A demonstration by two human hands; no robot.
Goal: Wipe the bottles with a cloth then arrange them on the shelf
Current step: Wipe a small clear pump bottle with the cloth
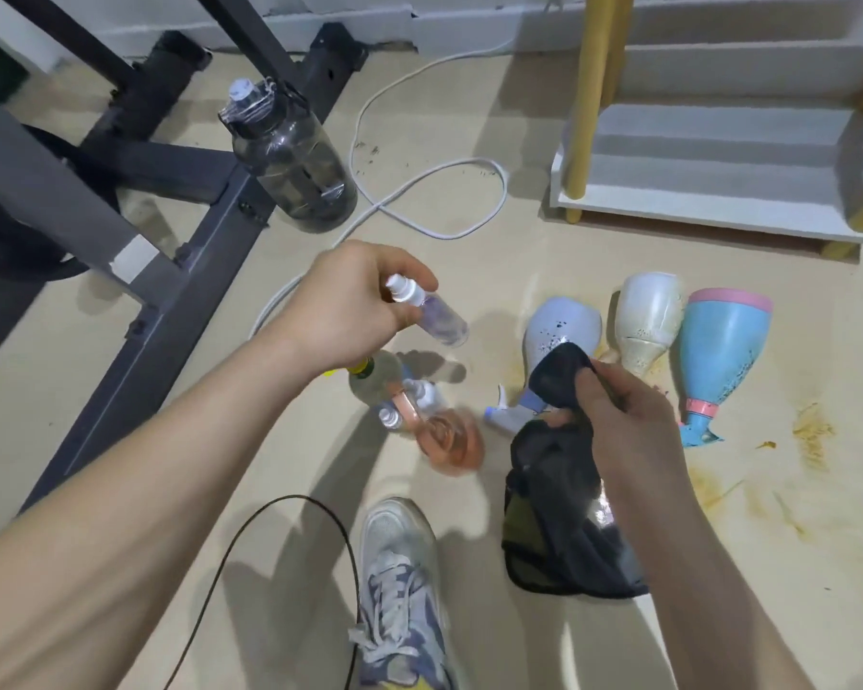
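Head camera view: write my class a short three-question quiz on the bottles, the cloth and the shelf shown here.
1. True or false: the left hand holds the small clear spray bottle with a white nozzle.
2. What does the right hand grip? A) a black fabric cloth B) a yellow sponge C) a paper towel.
3. Fill the gap: the blue plastic spray bottle with a pink band lies on the ____, not on the white shelf with yellow legs.
Key: 1 true; 2 A; 3 floor.
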